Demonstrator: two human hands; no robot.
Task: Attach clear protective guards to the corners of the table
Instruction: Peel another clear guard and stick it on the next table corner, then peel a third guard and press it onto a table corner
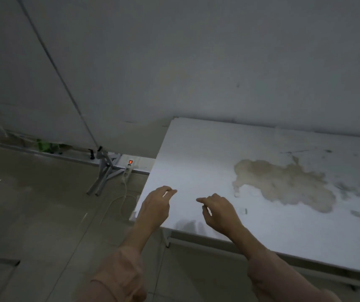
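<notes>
Hands hang just over the white table (pixel 196 162), close to its near left corner. The left hand (pixel 156 207) has bent fingers with the tips close together, like a pinch; I cannot tell if it holds something clear. The right hand (pixel 219 211) points one finger out, the rest loosely bent, with nothing seen in it. A small pale bit (pixel 133 215) sits right at that corner; it may be a guard, but it is too dim to tell. I think this corner is the step now. Next, a guard must line up with the corner tip and be pressed on hard.
</notes>
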